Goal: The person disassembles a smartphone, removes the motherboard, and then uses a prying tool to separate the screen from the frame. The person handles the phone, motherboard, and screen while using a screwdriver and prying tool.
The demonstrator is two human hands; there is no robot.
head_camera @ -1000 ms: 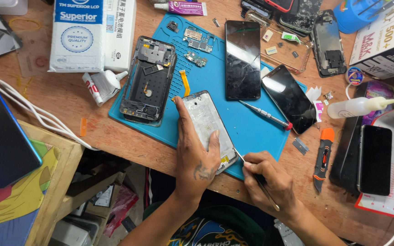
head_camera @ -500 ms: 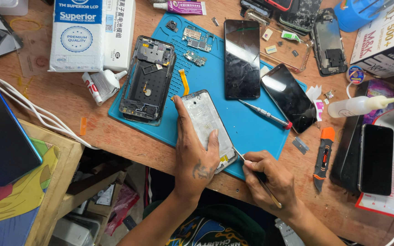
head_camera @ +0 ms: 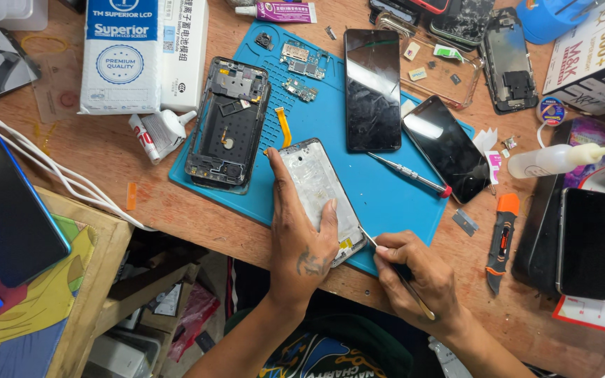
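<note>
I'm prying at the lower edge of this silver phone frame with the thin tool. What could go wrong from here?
1. The left hand pins the phone frame where it overhangs the blue mat's near edge; a hard pry could flip or slide it.
2. The thin tool in the right hand points toward the left thumb; a slip may jab it.
3. A jolt could knock the screwdriver into the dark screens beside it.
</note>
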